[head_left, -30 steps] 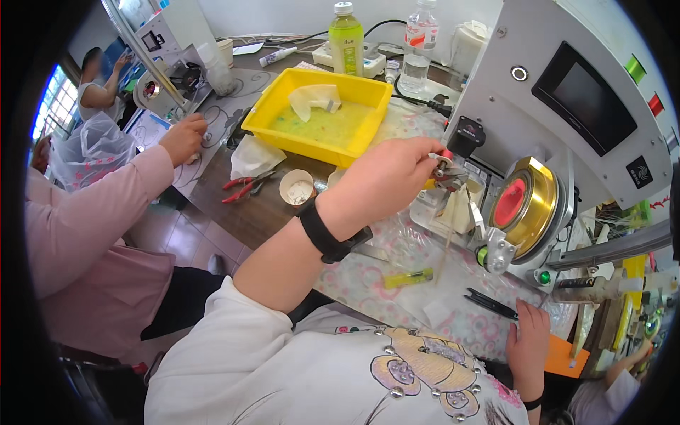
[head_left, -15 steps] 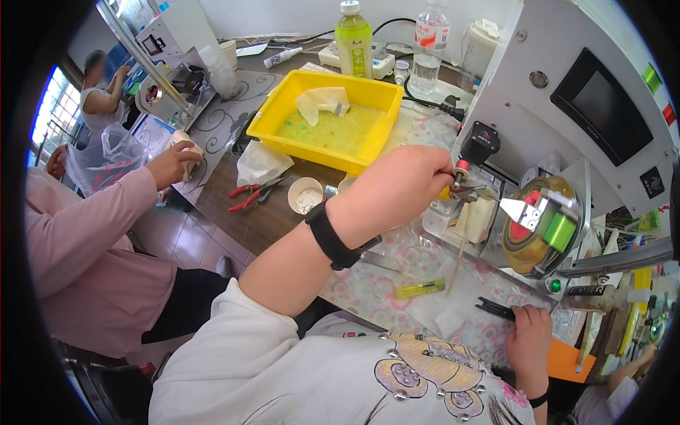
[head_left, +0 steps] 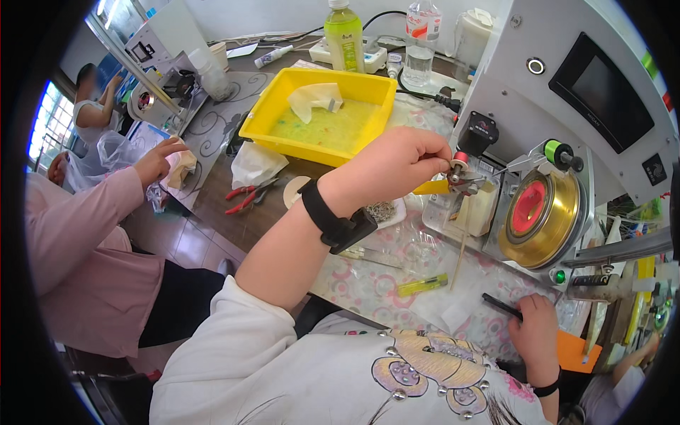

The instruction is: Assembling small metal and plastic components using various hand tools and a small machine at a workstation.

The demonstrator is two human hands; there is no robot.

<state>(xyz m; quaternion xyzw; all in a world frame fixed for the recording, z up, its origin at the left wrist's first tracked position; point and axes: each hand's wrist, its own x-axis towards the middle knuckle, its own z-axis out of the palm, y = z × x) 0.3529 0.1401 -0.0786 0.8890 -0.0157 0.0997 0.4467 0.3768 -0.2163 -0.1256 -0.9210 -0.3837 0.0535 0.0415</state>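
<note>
My left hand (head_left: 414, 159) reaches across to the machine, fingertips pinched at a small metal clamp (head_left: 464, 178) below a red ring. Whatever lies between those fingertips is too small to make out. My right hand (head_left: 537, 327) rests low on the bench, fingers closed around a slim black tool (head_left: 502, 306) that points up and left. Close to the clamp, a large gold spool (head_left: 544, 223) with a red centre sits on the machine (head_left: 549, 64). A small green spool (head_left: 558, 152) on an arm stands above it. A yellow handle (head_left: 431, 188) shows just under my left hand.
A yellow tray (head_left: 319, 145) with a white cloth stands behind my left arm. Red-handled pliers (head_left: 244, 198) lie to the left. A yellow lighter (head_left: 423, 285) and a thin stick (head_left: 460, 251) lie in front. A co-worker in a pink sleeve (head_left: 88, 212) works at left.
The arm with the green spool has swung from in front of the gold spool to above it. A ring button on the machine is now lit. My left hand remains at the clamp.
</note>
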